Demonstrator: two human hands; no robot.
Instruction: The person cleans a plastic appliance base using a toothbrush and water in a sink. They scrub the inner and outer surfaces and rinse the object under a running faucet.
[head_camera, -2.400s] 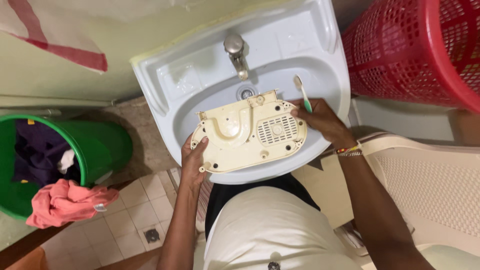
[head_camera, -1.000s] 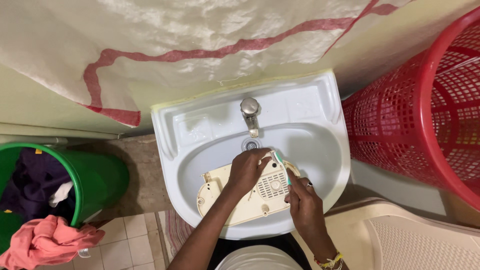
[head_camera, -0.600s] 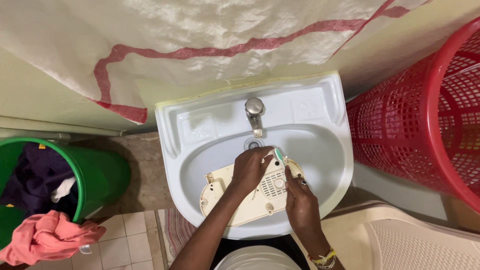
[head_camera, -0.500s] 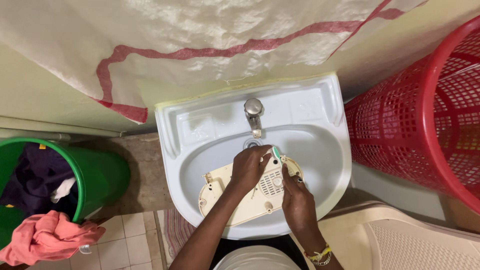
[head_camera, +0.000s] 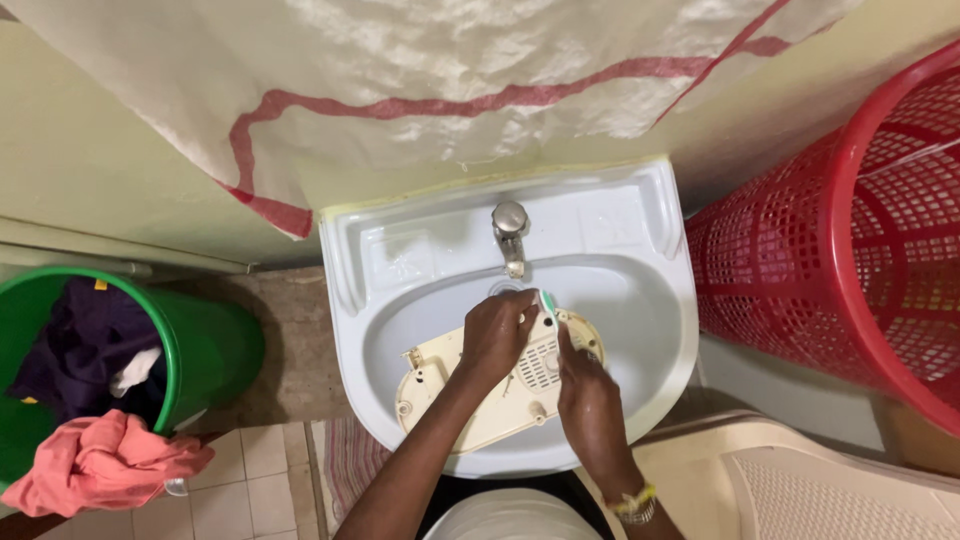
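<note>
A cream plastic cover (head_camera: 478, 392) lies flat in the bowl of a white sink (head_camera: 640, 300), with its inner side up; it has a round grille part and some small posts. The left hand (head_camera: 497, 335) presses on the middle of the cover, and its fingers are bent and closed over the upper edge. The right hand (head_camera: 588, 390) is just beside it on the right part of the cover. Its fingers are closed around the handle of a toothbrush (head_camera: 548, 304), and the green and white head of the toothbrush stands near the top edge of the cover, below the tap (head_camera: 509, 232). On the right wrist there is a bracelet (head_camera: 636, 503).

To the right of the sink stands a red basket (head_camera: 860, 220) with many holes. To the left, on the floor, is a green bucket (head_camera: 210, 350) with dark clothes inside, and a pink cloth (head_camera: 105, 465) hangs over its rim. Above the sink hangs a white curtain (head_camera: 420, 70) with a red line. A beige plastic chair (head_camera: 800, 480) is at the lower right.
</note>
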